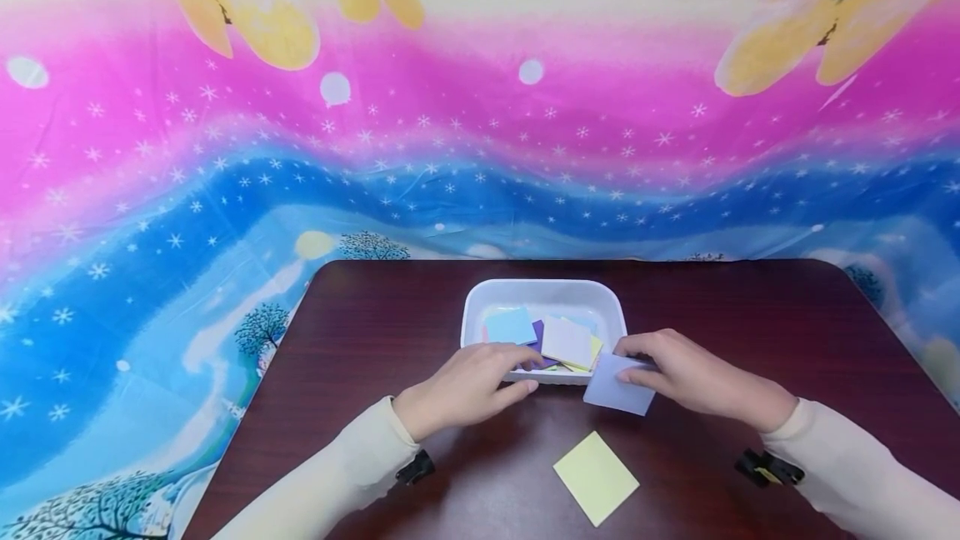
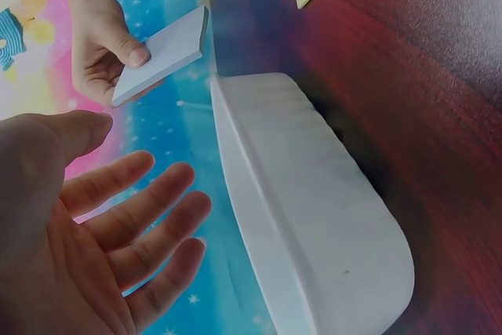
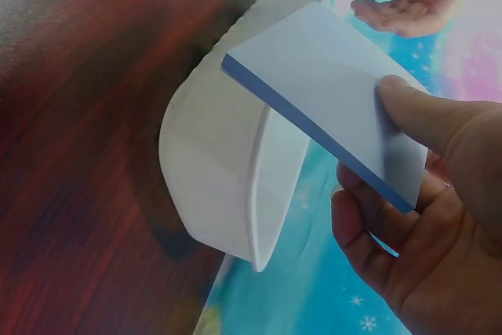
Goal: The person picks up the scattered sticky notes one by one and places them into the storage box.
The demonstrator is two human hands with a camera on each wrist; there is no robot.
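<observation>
Between thumb and fingers, my right hand (image 1: 693, 377) pinches a pale lavender sticky note pad (image 1: 617, 388) at the near right corner of a white plastic tub (image 1: 468, 315). The pad's thickness and bluish edge show in the right wrist view. My left hand (image 1: 468, 386) hovers by the tub's near left rim, fingers spread and holding nothing in the left wrist view. Inside the tub lie a light blue pad (image 1: 510, 326), a whitish pad (image 1: 566, 342), and partly covered purple and yellow ones. A pale yellow sticky note pad (image 1: 596, 477) lies on the table in front.
The dark reddish-brown table (image 1: 375, 307) has rounded far corners. Behind it hangs a colourful printed cloth (image 1: 450, 132) with snowflakes and trees. Dark devices are strapped near both wrists.
</observation>
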